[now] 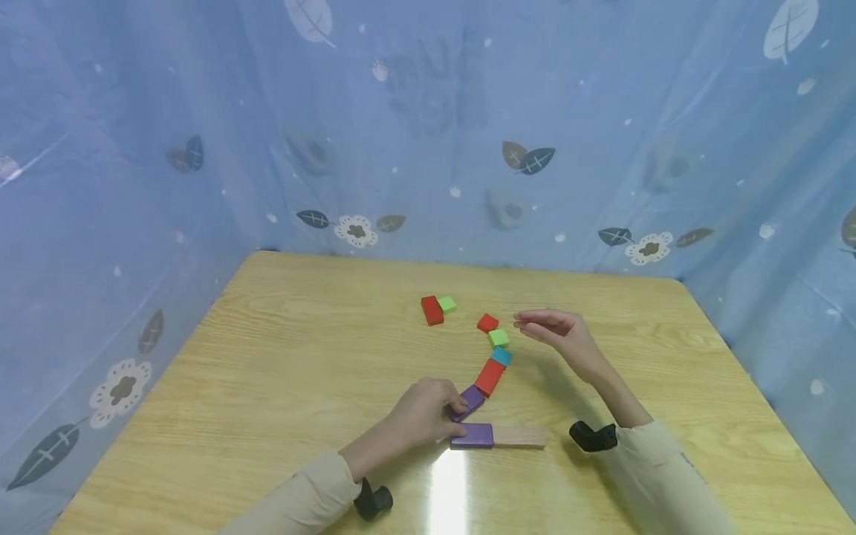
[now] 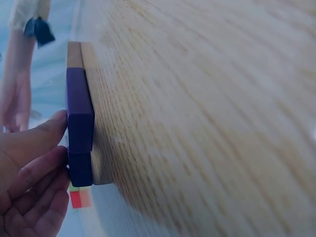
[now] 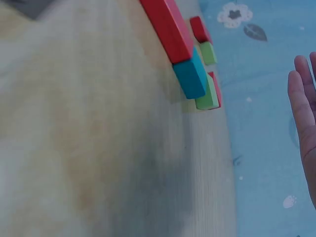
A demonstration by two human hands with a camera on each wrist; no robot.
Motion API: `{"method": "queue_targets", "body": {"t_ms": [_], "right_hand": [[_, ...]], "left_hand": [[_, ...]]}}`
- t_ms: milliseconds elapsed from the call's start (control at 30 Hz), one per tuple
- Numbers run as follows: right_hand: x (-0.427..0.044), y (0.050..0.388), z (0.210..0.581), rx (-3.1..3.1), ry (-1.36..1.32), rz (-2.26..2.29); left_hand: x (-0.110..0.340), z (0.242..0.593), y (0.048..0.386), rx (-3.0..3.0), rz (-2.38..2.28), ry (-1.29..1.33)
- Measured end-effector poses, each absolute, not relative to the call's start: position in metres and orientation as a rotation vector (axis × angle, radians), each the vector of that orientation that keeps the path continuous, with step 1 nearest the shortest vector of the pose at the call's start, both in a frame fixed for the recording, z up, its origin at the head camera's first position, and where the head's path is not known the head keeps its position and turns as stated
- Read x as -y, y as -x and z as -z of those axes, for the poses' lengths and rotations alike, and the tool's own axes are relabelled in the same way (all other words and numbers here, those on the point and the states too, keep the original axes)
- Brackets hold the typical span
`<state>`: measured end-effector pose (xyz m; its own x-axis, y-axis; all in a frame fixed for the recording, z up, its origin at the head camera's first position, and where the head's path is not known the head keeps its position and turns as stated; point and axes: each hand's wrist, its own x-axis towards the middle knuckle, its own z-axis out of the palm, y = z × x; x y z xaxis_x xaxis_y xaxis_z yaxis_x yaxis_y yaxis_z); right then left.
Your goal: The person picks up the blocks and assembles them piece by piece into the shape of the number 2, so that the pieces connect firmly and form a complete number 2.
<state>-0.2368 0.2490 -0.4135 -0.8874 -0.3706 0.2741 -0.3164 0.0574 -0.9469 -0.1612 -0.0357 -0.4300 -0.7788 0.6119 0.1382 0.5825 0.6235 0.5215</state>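
Observation:
A curved line of blocks lies on the table. From the far end come a small red block, a light-green block, a blue block, a longer red block and an angled purple block. Nearest the viewer, another purple block meets a plain wood block end to end. My left hand holds the angled purple block at its left end, the thumb by the nearer purple block's corner. Raised right of the line, my right hand is empty, fingers extended.
Farther back, a red block and a light-green block lie side by side, apart from the line. The wooden table is bordered by a blue patterned curtain at the back and sides.

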Motion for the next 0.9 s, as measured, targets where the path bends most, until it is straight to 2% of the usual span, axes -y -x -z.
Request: {"method": "queue_targets", "body": {"t_ms": [500, 733, 900], "right_hand": [[-0.27, 0.159, 0.409, -2.191, 0.825, 1.896], [-0.276, 0.139, 0.428, -2.094, 0.892, 1.791], [-0.278, 0.13, 0.441, -2.156, 0.823, 1.644]], "left_hand": [[0.038, 0.428, 0.161, -2.787, -0.865, -1.014], [0.038, 0.43, 0.161, -2.779, -0.874, -1.024], [0.036, 0.432, 0.161, -2.777, -0.862, -1.024]]}}
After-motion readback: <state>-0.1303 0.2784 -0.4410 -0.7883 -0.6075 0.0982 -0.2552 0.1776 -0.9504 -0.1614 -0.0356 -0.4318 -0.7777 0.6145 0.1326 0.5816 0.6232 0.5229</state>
